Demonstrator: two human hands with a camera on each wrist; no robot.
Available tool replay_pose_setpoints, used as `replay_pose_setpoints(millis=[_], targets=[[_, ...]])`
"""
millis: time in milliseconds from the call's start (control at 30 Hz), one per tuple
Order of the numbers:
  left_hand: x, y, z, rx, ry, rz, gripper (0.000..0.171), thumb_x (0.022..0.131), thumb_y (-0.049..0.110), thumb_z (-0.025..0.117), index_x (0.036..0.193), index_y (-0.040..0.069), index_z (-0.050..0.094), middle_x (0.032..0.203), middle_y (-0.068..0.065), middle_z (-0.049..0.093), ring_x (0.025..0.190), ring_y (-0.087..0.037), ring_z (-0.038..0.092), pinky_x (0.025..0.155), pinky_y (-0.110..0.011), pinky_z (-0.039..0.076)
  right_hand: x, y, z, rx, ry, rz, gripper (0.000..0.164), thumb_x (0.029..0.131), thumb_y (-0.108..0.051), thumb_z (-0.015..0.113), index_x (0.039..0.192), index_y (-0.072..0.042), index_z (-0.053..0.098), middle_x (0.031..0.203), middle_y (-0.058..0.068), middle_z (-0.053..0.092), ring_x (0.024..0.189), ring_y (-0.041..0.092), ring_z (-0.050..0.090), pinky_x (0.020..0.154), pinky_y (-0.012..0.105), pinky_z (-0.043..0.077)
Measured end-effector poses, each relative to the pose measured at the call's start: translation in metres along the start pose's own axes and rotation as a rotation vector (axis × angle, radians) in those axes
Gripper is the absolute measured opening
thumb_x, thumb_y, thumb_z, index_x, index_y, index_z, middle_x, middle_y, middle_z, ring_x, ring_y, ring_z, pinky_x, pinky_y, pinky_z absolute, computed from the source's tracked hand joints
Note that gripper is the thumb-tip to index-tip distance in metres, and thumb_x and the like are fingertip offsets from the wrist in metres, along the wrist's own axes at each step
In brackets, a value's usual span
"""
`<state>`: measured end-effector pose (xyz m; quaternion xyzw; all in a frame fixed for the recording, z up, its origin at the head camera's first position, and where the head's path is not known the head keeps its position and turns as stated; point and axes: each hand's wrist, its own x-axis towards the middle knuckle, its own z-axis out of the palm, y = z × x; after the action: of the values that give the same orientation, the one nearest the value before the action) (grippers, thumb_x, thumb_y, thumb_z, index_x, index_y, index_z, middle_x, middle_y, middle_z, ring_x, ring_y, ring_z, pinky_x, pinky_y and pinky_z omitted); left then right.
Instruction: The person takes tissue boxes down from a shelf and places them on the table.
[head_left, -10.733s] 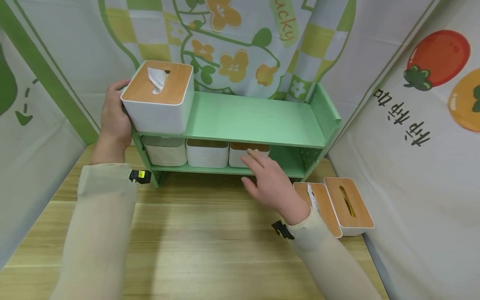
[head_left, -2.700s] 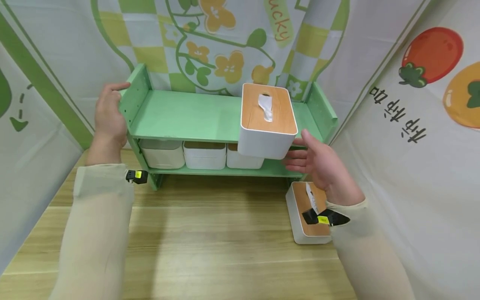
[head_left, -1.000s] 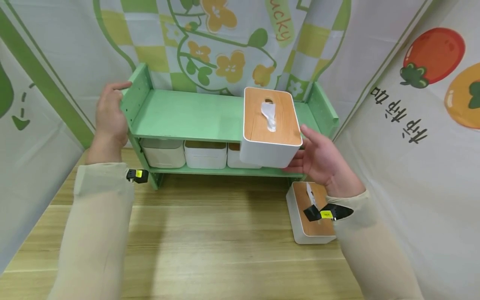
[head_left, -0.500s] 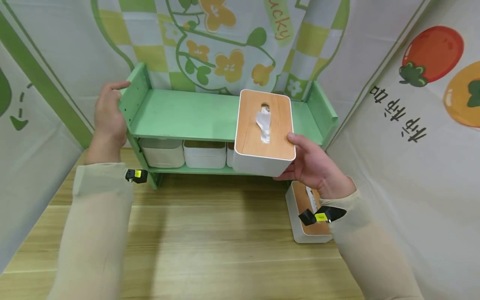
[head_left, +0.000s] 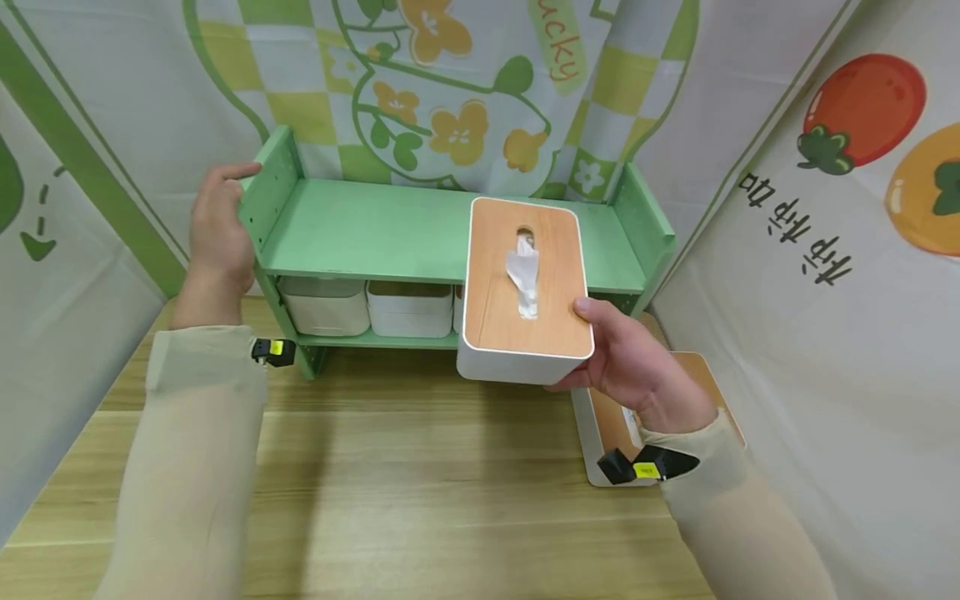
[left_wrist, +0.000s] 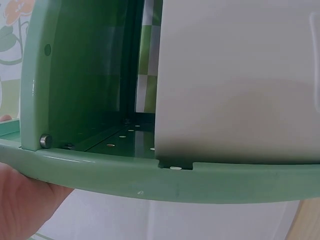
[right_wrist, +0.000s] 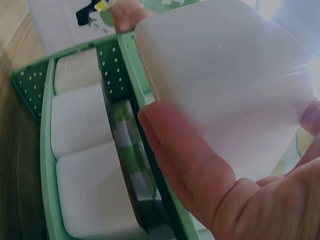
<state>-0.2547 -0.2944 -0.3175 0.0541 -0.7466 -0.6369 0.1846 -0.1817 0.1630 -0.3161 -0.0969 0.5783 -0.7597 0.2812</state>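
My right hand [head_left: 633,362] holds a white tissue box [head_left: 491,283] with a wood-look lid, thumb on the lid's right edge and fingers beneath. A white tissue sticks out of the lid's slot. The box is in front of the green shelf [head_left: 367,229], tilted toward me. In the right wrist view, fingers [right_wrist: 185,145] lie against the white box's underside [right_wrist: 225,65]. At the far left, my left hand [head_left: 219,229] grips the shelf's left side panel [head_left: 272,187]. The left wrist view shows part of that hand [left_wrist: 25,200] at the panel's outer side.
On the lower tier stand a cream bin [head_left: 326,312] and a white box [head_left: 408,312]; a third is mostly hidden by the held box. Two more wood-lidded boxes, one with its lid [head_left: 611,425] partly covered by my arm, the other [head_left: 705,379] beside it, lie at the table's [head_left: 420,467] right.
Earlier the tissue box sat at the upper tier's left end, beside my left hand, then moved right. Now my right hand has brought it lower and toward me. The left hand holds the panel instead.
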Motion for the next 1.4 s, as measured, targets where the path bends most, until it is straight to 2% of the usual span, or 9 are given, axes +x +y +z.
replay_pose_setpoints(millis=[100, 200, 400, 533, 700, 900, 1100, 1233, 1400], targets=[[0.001, -0.002, -0.002, 0.026, -0.005, 0.007, 0.048, 0.106, 0.027, 0.018, 0.143, 0.028, 0.049, 0.155, 0.001, 0.026, 0.059, -0.011, 0.028, 0.046, -0.027, 0.029, -0.007, 0.006, 0.005, -0.007, -0.008, -0.002, 0.065, 0.101, -0.037, 0.046, 0.154, -0.007, 0.025, 0.115, 0.013, 0.069, 0.094, 0.026, 0.070, 0.072, 0.047, 0.057], [0.002, -0.003, -0.003, 0.030, -0.010, 0.008, 0.048, 0.106, 0.028, 0.018, 0.144, 0.028, 0.048, 0.156, 0.001, 0.025, 0.059, -0.014, 0.025, 0.041, -0.028, 0.024, -0.014, 0.011, 0.010, -0.026, -0.001, 0.007, 0.067, 0.100, -0.038, 0.048, 0.154, -0.005, 0.025, 0.118, 0.012, 0.068, 0.096, 0.026, 0.069, 0.074, 0.047, 0.056], [0.001, -0.002, -0.003, 0.061, -0.010, 0.025, 0.049, 0.106, 0.028, 0.016, 0.145, 0.027, 0.047, 0.157, 0.004, 0.023, 0.101, -0.015, 0.038, 0.052, -0.030, 0.028, -0.024, 0.027, 0.014, -0.071, 0.002, 0.023, 0.069, 0.100, -0.036, 0.050, 0.152, 0.002, 0.026, 0.118, 0.011, 0.066, 0.096, 0.025, 0.070, 0.078, 0.048, 0.055], [0.001, 0.000, -0.001, 0.052, -0.004, 0.027, 0.050, 0.106, 0.027, 0.016, 0.145, 0.027, 0.047, 0.158, 0.005, 0.023, 0.129, -0.021, 0.026, 0.072, -0.032, 0.032, -0.030, 0.041, 0.013, -0.071, -0.024, 0.024, 0.064, 0.100, -0.032, 0.049, 0.146, 0.010, 0.032, 0.112, 0.012, 0.069, 0.094, 0.025, 0.070, 0.078, 0.048, 0.055], [0.001, 0.001, 0.001, 0.032, 0.005, 0.015, 0.049, 0.105, 0.027, 0.017, 0.145, 0.028, 0.048, 0.157, 0.006, 0.025, 0.134, -0.020, 0.023, 0.096, -0.039, 0.026, -0.034, 0.059, 0.008, -0.074, -0.033, 0.049, 0.059, 0.101, -0.030, 0.049, 0.139, 0.015, 0.039, 0.107, 0.014, 0.071, 0.092, 0.024, 0.071, 0.077, 0.046, 0.056], [0.000, 0.000, 0.001, 0.035, 0.006, 0.034, 0.050, 0.105, 0.026, 0.016, 0.145, 0.026, 0.047, 0.157, 0.004, 0.024, 0.130, -0.022, 0.024, 0.088, -0.035, 0.027, -0.036, 0.080, 0.001, -0.114, 0.001, 0.094, 0.060, 0.102, -0.029, 0.048, 0.136, 0.019, 0.039, 0.105, 0.017, 0.072, 0.090, 0.023, 0.071, 0.074, 0.041, 0.057], [0.000, 0.000, 0.001, 0.014, 0.003, 0.035, 0.051, 0.105, 0.025, 0.017, 0.144, 0.025, 0.048, 0.156, 0.001, 0.025, 0.130, -0.022, 0.027, 0.095, -0.037, 0.026, -0.038, 0.101, -0.005, -0.137, 0.058, 0.154, 0.060, 0.101, -0.030, 0.050, 0.134, 0.019, 0.042, 0.104, 0.021, 0.071, 0.087, 0.024, 0.071, 0.072, 0.041, 0.057], [-0.001, 0.001, 0.001, 0.011, 0.008, 0.025, 0.049, 0.105, 0.026, 0.018, 0.144, 0.026, 0.048, 0.155, 0.000, 0.027, 0.122, -0.021, 0.033, 0.091, -0.037, 0.028, -0.039, 0.111, -0.009, -0.166, 0.091, 0.180, 0.061, 0.100, -0.033, 0.053, 0.133, 0.018, 0.042, 0.104, 0.022, 0.070, 0.088, 0.026, 0.071, 0.073, 0.043, 0.057], [-0.001, 0.002, 0.002, 0.005, 0.003, 0.019, 0.050, 0.105, 0.026, 0.018, 0.144, 0.027, 0.048, 0.156, 0.001, 0.025, 0.130, -0.023, 0.027, 0.098, -0.041, 0.026, -0.039, 0.121, -0.012, -0.200, 0.133, 0.209, 0.066, 0.098, -0.036, 0.057, 0.133, 0.017, 0.041, 0.104, 0.022, 0.069, 0.088, 0.030, 0.070, 0.075, 0.046, 0.056]])
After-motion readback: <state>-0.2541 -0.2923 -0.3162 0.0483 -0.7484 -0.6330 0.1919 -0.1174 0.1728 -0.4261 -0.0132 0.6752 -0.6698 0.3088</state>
